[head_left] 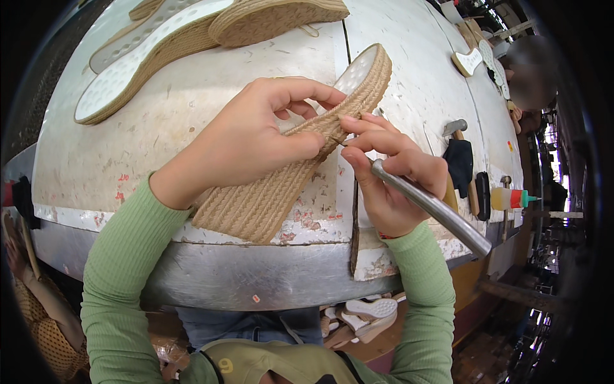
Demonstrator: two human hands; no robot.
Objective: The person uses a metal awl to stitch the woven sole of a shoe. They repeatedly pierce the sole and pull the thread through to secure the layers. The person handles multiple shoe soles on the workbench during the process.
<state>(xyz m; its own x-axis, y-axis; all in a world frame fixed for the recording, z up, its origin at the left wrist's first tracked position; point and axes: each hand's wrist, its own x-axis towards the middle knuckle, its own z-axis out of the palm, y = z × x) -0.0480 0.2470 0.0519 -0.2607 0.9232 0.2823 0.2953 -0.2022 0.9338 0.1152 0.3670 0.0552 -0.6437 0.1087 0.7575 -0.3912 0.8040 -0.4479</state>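
A wedge shoe sole [262, 198] wrapped in tan braided rope is tilted over the table in front of me, its thick heel end toward me and its toe pointing far right. My left hand [249, 128] is closed around its middle, thumb on the braided side and fingers over the white inner face. In my right hand [403, 169] is an awl-like tool with a metal handle [441, 208], gripped between thumb and fingers. Its thin tip meets the braid beside my left thumb; how deep it goes I cannot tell. Some right fingertips also touch the sole's edge.
More braided wedge soles [150, 73] lie at the far left. To the right are a hammer [455, 127], a dark cloth [458, 166] and a squeeze bottle [505, 198]. The metal table edge [256, 275] runs before me, with several soles [371, 313] below. People sit at both sides.
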